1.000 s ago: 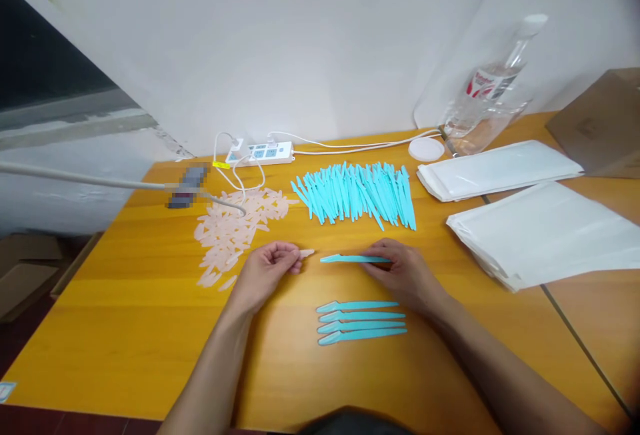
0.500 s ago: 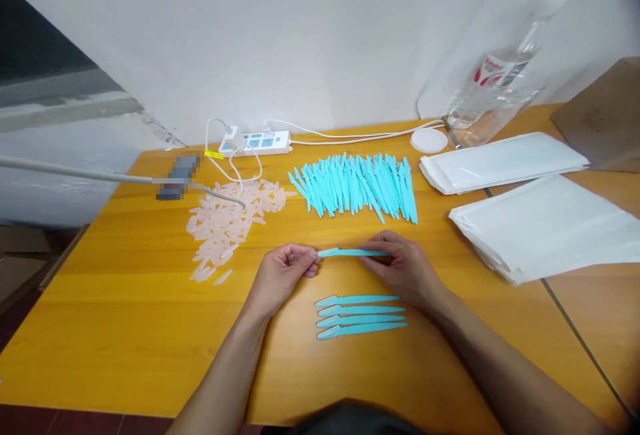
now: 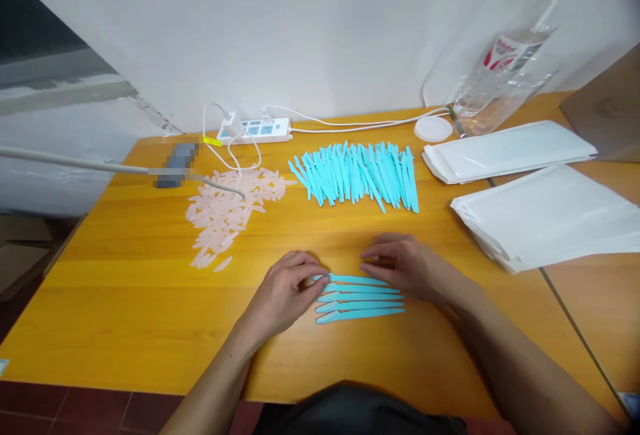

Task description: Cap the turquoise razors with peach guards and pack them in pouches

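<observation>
Several slim teal eyebrow razors [image 3: 365,305] lie in a row in front of me, side by side, with their wider ends to the left. At the far side of this row is one more teal razor [image 3: 357,280], and my left hand [image 3: 293,293] pinches its left end between thumb and fingers. My right hand [image 3: 400,265] hovers by the other end, its thumb and fingers apart with nothing between them. Beyond my hands lies a heap of similar teal razors [image 3: 355,175]. Small pale pink, blade-shaped plastic pieces [image 3: 225,211] are piled to the left.
Along the wall runs a white power strip [image 3: 255,129] with cables. A blurred dark device [image 3: 176,165] lies at the back left. On the right are white plastic packets [image 3: 545,218], a round white lid [image 3: 433,129], a clear bottle [image 3: 510,68] and a cardboard box [image 3: 607,111].
The razor held between both hands has come down toward me onto the far side of the row. My right hand has let go of it; my left hand still touches its end.
</observation>
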Demonstrator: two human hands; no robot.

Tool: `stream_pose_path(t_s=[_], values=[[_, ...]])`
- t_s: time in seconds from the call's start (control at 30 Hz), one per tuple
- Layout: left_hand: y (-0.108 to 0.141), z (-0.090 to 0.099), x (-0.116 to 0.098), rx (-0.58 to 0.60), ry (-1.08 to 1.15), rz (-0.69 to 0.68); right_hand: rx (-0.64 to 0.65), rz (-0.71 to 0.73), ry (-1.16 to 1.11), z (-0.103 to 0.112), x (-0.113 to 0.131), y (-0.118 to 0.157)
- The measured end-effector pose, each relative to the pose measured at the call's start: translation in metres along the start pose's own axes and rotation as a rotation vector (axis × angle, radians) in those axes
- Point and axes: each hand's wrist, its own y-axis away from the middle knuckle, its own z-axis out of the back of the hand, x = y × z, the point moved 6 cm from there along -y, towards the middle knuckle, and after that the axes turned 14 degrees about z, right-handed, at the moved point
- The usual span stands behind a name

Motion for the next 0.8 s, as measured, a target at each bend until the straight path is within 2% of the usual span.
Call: stream_pose_path(t_s=[0.13,0.2,0.3,0.37,0.47,0.6,0.7,0.8], values=[[0.001,-0.005,-0.003,-0.004,-0.08,-0.044,-0.237,-0.141,0.208,0.026,-0.018,-0.006],[0.002,-0.008,-0.007,0.024,-0.115,-0.075,-0.313,-0.234,0.364,0.039,-0.028,-0.014],[0.003,-0.002,-0.009,0.008,-0.111,-0.083,-0.298,-0.366,0.554,0.05,-0.045,-0.032],[0.005,0.014,-0.003,-0.056,-0.093,-0.04,-0.224,-0.434,0.611,0.051,-0.055,-0.045],[0.013,0.052,0.022,-0.213,-0.092,0.056,-0.129,-0.53,0.615,0.048,-0.066,-0.057],[0.037,0.102,0.073,-0.419,-0.219,0.231,-0.162,-0.627,0.527,0.05,-0.072,-0.059],[0.054,0.12,0.105,-0.465,-0.38,0.374,-0.251,-0.683,0.41,0.055,-0.076,-0.054],[0.061,0.121,0.124,-0.433,-0.469,0.459,-0.365,-0.722,0.276,0.063,-0.079,-0.044]])
